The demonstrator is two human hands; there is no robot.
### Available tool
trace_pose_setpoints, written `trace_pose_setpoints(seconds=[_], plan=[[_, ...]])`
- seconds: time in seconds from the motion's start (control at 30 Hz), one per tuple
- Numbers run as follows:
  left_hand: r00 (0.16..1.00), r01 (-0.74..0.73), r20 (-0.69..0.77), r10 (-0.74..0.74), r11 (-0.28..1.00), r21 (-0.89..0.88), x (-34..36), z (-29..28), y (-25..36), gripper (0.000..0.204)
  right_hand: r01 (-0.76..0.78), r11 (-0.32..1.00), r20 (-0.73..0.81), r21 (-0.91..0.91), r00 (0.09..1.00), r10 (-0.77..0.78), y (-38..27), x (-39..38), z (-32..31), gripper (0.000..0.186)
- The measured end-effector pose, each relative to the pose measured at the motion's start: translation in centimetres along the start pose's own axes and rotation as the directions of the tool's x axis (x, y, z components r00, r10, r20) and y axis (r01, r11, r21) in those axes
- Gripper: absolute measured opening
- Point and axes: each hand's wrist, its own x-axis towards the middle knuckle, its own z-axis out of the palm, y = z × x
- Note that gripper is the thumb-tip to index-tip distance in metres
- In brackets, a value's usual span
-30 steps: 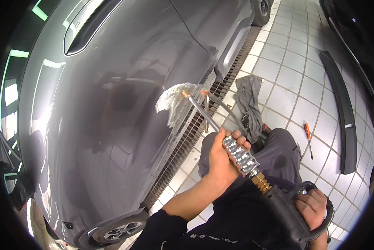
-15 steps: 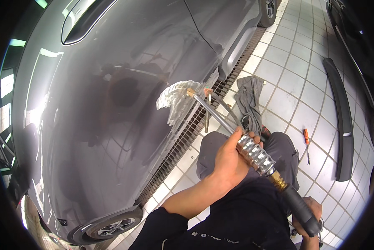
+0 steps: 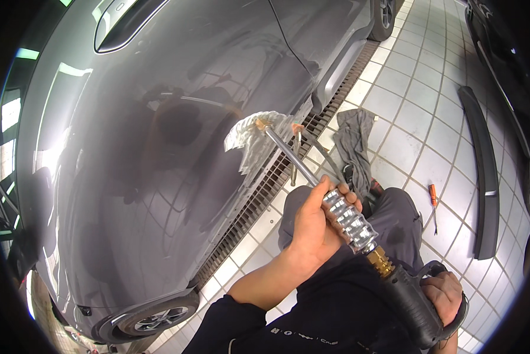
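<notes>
Dent-puller tool (image 3: 330,203) runs as one long diagonal from my lower right up toward the grey car (image 3: 176,147): a thin steel rod, a ribbed silver sliding weight, a brass collar, then a black grip. I see its tip meeting the lower door panel inside a ragged whitish patch (image 3: 250,138) on the paint, close to the sill edge of the body.

My left hand (image 3: 315,227) is wrapped firmly around the upper end of the ribbed weight, fingers curled over the top. My right hand (image 3: 445,295) is closed on the black grip near the lower right edge of the view, knuckles showing above the handle loop.

Against the frame from a second ago, the tool points at the same patch and both hands keep the same holds. My left hand and the weight sit a little farther down the rod, so more bare rod shows between the hand and the panel. The right hand shows more clearly now.

Beside the car, a metal drain grate (image 3: 276,183) runs along the tiled floor (image 3: 412,100). I see a grey rag (image 3: 353,144) lying on the tiles just past the grate, and an orange-handled screwdriver (image 3: 433,203) farther right, well apart from it. A long dark trim strip (image 3: 483,177) lies near the right edge of the floor. My grey-trousered knee (image 3: 395,218) sits under the tool.
</notes>
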Motion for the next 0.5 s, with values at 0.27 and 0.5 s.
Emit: trace_pose_setpoints(seconds=[0.27,0.5], plan=[[1.0,0.011,0.008,-0.011,0.999,-0.038,-0.4,0.0,0.2,0.025,0.1,0.985,0.057,-0.138,0.994,-0.093,-0.8,0.4,-0.9,0.024],[0.997,-0.072,-0.04,0.072,0.997,0.001,1.7,-0.4,2.2,0.034,0.136,0.976,0.033,-0.172,0.991,-0.132,-2.3,1.2,-1.2,0.023]])
